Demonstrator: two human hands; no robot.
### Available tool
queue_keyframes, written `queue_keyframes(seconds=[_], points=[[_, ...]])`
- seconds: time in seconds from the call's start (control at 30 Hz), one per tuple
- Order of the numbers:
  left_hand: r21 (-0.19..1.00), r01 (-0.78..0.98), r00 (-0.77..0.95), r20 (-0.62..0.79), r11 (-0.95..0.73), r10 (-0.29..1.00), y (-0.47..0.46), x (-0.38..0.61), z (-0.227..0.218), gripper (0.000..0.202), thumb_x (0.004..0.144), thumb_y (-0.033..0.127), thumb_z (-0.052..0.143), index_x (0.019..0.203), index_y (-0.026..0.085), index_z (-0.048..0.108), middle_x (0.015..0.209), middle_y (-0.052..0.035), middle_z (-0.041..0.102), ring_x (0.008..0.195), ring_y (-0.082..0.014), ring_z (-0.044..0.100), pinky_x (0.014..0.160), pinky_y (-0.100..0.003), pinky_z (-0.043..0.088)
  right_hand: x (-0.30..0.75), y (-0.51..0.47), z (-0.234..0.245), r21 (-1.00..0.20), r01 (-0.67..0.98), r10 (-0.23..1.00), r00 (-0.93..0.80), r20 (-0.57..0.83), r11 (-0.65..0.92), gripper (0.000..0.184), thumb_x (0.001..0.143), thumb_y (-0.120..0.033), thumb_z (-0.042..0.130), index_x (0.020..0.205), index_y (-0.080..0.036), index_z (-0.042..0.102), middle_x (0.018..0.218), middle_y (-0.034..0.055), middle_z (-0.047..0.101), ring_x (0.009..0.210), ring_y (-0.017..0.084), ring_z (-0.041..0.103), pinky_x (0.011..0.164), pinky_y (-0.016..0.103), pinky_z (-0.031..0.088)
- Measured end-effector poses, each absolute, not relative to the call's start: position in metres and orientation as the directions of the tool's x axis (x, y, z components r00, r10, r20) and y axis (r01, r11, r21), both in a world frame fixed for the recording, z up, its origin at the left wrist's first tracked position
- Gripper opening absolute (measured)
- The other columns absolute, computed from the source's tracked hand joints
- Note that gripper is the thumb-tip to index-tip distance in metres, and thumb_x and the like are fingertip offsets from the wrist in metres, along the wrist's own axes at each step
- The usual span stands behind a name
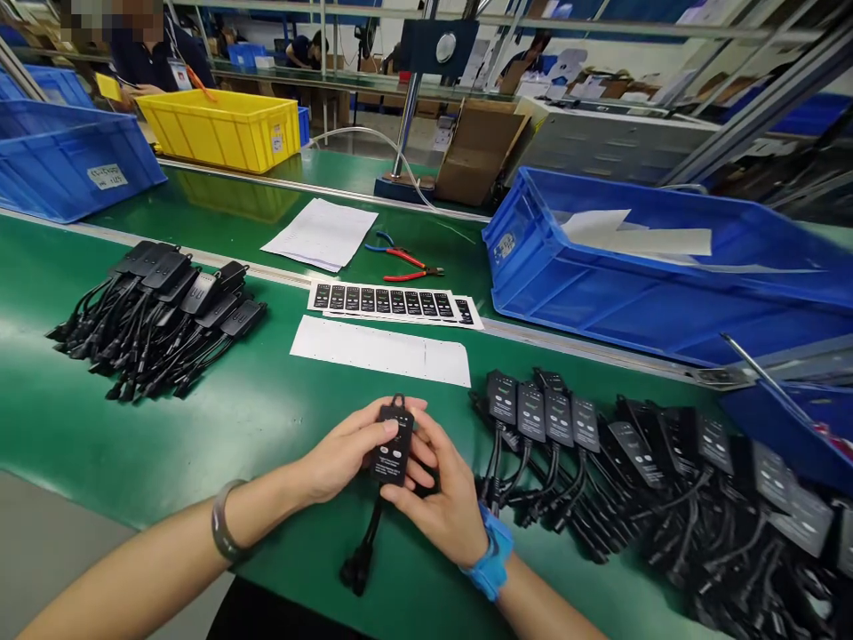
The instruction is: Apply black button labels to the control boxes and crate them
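A small black device (393, 443) with a printed label on its face and a black cable hanging toward me is held between both hands above the green table (219, 427). My left hand (346, 455) grips its left side, thumb pressed on the label. My right hand (443, 493) wraps around its right side. A sheet of black labels (393, 302) lies just beyond, with a white backing strip (379, 351) in front of it.
A pile of black devices without labels (160, 311) lies at left; a row of labelled ones (653, 471) at right. Red and blue pliers (403, 260), papers (323, 234), blue bins (666, 267) and a yellow bin (219, 129) stand behind. Another person works at the far left.
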State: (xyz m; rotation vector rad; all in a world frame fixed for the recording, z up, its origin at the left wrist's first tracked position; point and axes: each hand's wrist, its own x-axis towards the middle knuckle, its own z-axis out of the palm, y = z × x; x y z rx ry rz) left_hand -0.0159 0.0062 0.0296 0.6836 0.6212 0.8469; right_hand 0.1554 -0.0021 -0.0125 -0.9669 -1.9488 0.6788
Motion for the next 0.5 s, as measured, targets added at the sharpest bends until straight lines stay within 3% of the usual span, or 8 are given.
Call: queue_keyframes(seconds=[0.13, 0.3, 0.5], points=[[0.741, -0.487, 0.512, -0.185, 0.461, 0.839, 0.0060, -0.0160, 0.0305, 0.051, 0.095, 0.043, 0.047, 0.139, 0.018, 0.048, 0.094, -0.0111, 0.071, 0.080, -0.0232, 0.071, 0.073, -0.034, 0.056, 0.1546, -0.0025, -0.0106, -0.736, 0.381, 0.823, -0.362, 0.439, 0.560, 0.076, 0.086, -0.050, 0.065, 0.150, -0.027, 0.031, 0.132, 0.0115, 0.060, 0.116, 0.030, 0.062, 0.099, 0.045, 0.051], [0.747, -0.512, 0.507, -0.135, 0.424, 0.851, 0.0068, -0.0158, 0.0283, 0.052, 0.098, 0.046, 0.039, 0.141, 0.017, 0.047, 0.097, -0.0125, 0.072, 0.082, -0.0225, 0.070, 0.079, -0.036, 0.054, 0.1532, -0.0021, -0.0085, -0.742, 0.371, 0.822, -0.361, 0.440, 0.559, 0.074, 0.088, -0.052, 0.061, 0.151, -0.030, 0.027, 0.127, 0.0105, 0.062, 0.110, 0.028, 0.064, 0.092, 0.043, 0.055], [0.726, -0.522, 0.520, -0.145, 0.448, 0.842, 0.0081, -0.0169, 0.0304, 0.054, 0.097, 0.046, 0.040, 0.143, 0.018, 0.045, 0.098, -0.0120, 0.072, 0.084, -0.0245, 0.070, 0.080, -0.038, 0.053, 0.1530, -0.0021, -0.0074, -0.743, 0.368, 0.822, -0.364, 0.437, 0.558, 0.074, 0.090, -0.052, 0.059, 0.152, -0.030, 0.026, 0.125, 0.0104, 0.061, 0.110, 0.028, 0.063, 0.088, 0.040, 0.057]])
